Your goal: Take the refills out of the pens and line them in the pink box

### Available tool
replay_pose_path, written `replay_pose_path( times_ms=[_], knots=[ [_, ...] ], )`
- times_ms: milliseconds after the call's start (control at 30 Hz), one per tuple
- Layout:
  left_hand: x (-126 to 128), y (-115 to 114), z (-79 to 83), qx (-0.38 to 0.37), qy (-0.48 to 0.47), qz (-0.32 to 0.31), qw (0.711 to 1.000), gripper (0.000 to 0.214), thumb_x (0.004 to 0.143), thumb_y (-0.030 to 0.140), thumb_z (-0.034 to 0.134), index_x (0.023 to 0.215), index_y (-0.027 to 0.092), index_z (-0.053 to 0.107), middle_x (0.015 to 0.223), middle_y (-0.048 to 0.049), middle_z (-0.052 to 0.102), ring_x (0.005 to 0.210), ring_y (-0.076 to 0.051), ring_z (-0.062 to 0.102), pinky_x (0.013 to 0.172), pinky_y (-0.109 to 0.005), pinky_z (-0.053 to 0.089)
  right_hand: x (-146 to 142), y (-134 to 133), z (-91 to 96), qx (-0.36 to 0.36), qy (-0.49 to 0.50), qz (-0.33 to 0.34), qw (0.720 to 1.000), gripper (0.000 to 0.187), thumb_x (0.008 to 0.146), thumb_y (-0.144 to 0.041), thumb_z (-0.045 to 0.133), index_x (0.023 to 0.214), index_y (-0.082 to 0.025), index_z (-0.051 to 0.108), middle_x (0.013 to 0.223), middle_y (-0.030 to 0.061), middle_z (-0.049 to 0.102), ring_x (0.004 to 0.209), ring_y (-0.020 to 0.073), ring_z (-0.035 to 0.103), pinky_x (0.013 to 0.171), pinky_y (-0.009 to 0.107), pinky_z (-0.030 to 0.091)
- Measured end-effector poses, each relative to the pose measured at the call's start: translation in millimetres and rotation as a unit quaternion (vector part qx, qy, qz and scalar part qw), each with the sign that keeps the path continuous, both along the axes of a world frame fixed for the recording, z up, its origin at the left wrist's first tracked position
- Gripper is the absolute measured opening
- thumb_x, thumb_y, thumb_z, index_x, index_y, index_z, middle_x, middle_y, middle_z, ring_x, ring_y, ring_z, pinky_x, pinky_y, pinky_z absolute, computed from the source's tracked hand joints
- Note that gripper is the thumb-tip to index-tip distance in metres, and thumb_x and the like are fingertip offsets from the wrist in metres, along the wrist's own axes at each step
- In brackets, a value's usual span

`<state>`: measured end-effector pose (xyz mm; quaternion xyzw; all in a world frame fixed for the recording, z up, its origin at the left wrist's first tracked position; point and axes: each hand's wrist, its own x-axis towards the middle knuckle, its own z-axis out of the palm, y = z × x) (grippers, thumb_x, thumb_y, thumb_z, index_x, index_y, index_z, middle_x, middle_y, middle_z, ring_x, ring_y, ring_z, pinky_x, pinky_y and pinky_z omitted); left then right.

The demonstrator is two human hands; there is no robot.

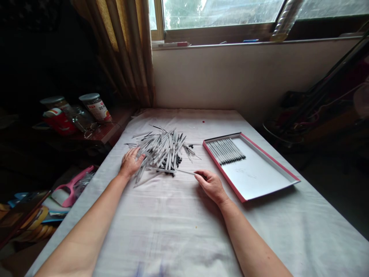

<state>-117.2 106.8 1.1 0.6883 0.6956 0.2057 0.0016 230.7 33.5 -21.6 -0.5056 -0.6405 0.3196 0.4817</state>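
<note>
A heap of grey-white pen refills (163,151) lies on the white cloth of the table (173,223). My left hand (130,162) rests on the heap's left edge, fingers spread flat over a few refills. My right hand (210,184) pinches the right end of one thin refill (175,171) that points left toward the heap. To the right lies a shallow white tray with a pink rim (268,181); a neat row of refills (226,151) sits side by side in its far end.
A low side table at the left holds jars (95,105) and a red tin (59,121). Pink-handled clutter (72,188) lies on the floor at lower left. Behind are a wall, window sill and curtain; dark objects stand at the right.
</note>
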Motion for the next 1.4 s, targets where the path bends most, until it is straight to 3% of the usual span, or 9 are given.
replay_pose_path(
  times_ms=[100, 233, 400, 667, 867, 1033, 1167, 1267, 1400],
  knots=[
    [20, 15, -2.5, -0.036, 0.000, -0.006, 0.999, 0.054, 0.089, 0.046, 0.042, 0.134, 0.017, 0.052, 0.141, -0.0138, 0.051, 0.134, -0.030, 0.042, 0.110, -0.049, 0.032, 1, 0, 1.8, -0.019, 0.033, -0.030, 0.999, 0.027, 0.078, -0.040, 0.062, 0.086, -0.017, 0.073, 0.076, 0.0065, 0.073, 0.065, 0.0185, 0.066, 0.062, 0.029, 0.054],
    [55, 11, -5.6, -0.084, 0.026, -0.002, 0.996, 0.060, 0.089, 0.054, 0.042, 0.140, 0.022, 0.046, 0.153, -0.0132, 0.033, 0.142, -0.034, 0.025, 0.112, -0.058, 0.022, 4, 0, 3.8, -0.047, 0.085, -0.063, 0.993, 0.034, 0.076, -0.046, 0.063, 0.085, -0.015, 0.073, 0.067, 0.0047, 0.068, 0.052, 0.0144, 0.058, 0.049, 0.025, 0.049],
    [100, -1, 3.3, -0.105, 0.047, 0.000, 0.993, 0.065, 0.090, 0.052, 0.042, 0.143, 0.015, 0.041, 0.157, -0.0163, 0.023, 0.146, -0.034, 0.015, 0.114, -0.056, 0.017, 6, 1, 5.1, -0.052, 0.101, -0.077, 0.991, 0.033, 0.075, -0.046, 0.064, 0.084, -0.015, 0.072, 0.064, 0.0037, 0.066, 0.051, 0.0137, 0.058, 0.048, 0.025, 0.048],
    [144, -15, 8.1, -0.108, 0.057, -0.129, 0.984, 0.063, 0.089, 0.050, 0.049, 0.145, 0.025, 0.037, 0.156, -0.0116, 0.028, 0.145, -0.031, 0.020, 0.113, -0.060, 0.017, 10, 2, 6.8, -0.062, 0.114, -0.107, 0.986, 0.036, 0.073, -0.048, 0.065, 0.085, -0.015, 0.071, 0.066, 0.0046, 0.067, 0.052, 0.0139, 0.058, 0.049, 0.026, 0.049],
    [112, -23, 8.7, -0.075, 0.082, -0.246, 0.963, 0.048, 0.091, 0.043, 0.049, 0.136, 0.026, 0.050, 0.153, -0.0074, 0.036, 0.144, -0.027, 0.024, 0.114, -0.051, 0.023, 11, 2, 5.5, -0.065, 0.114, -0.109, 0.985, 0.035, 0.073, -0.048, 0.065, 0.084, -0.015, 0.071, 0.065, 0.0041, 0.067, 0.051, 0.0140, 0.058, 0.049, 0.026, 0.049],
    [59, -12, 3.9, -0.060, 0.073, -0.167, 0.981, 0.048, 0.094, 0.044, 0.039, 0.137, 0.025, 0.050, 0.148, -0.0086, 0.043, 0.140, -0.029, 0.032, 0.113, -0.057, 0.022, 11, 2, 5.7, -0.064, 0.114, -0.098, 0.987, 0.035, 0.073, -0.047, 0.064, 0.085, -0.015, 0.071, 0.066, 0.0040, 0.067, 0.051, 0.0141, 0.058, 0.049, 0.025, 0.048],
    [27, 0, -6.4, -0.036, 0.023, -0.155, 0.987, 0.044, 0.092, 0.034, 0.037, 0.127, 0.021, 0.060, 0.144, -0.0084, 0.049, 0.138, -0.028, 0.035, 0.113, -0.051, 0.030, 11, 2, 5.8, -0.061, 0.105, -0.098, 0.988, 0.034, 0.074, -0.047, 0.064, 0.085, -0.015, 0.071, 0.065, 0.0040, 0.067, 0.051, 0.0142, 0.058, 0.049, 0.026, 0.048],
    [19, -1, -9.8, -0.017, -0.018, -0.171, 0.985, 0.041, 0.089, 0.024, 0.037, 0.118, 0.022, 0.066, 0.135, -0.0069, 0.058, 0.135, -0.024, 0.040, 0.113, -0.047, 0.032, 11, 1, 5.2, -0.055, 0.100, -0.102, 0.988, 0.034, 0.075, -0.047, 0.064, 0.085, -0.015, 0.071, 0.064, 0.0037, 0.066, 0.051, 0.0142, 0.057, 0.049, 0.026, 0.048],
    [27, -22, -5.5, 0.008, -0.019, -0.130, 0.991, 0.037, 0.089, 0.023, 0.039, 0.113, 0.024, 0.067, 0.135, -0.0067, 0.058, 0.136, -0.028, 0.039, 0.113, -0.060, 0.023, 11, 0, 5.1, -0.059, 0.096, -0.101, 0.988, 0.035, 0.074, -0.047, 0.064, 0.086, -0.015, 0.071, 0.064, 0.0034, 0.065, 0.052, 0.0141, 0.057, 0.049, 0.025, 0.047]
  ],
)
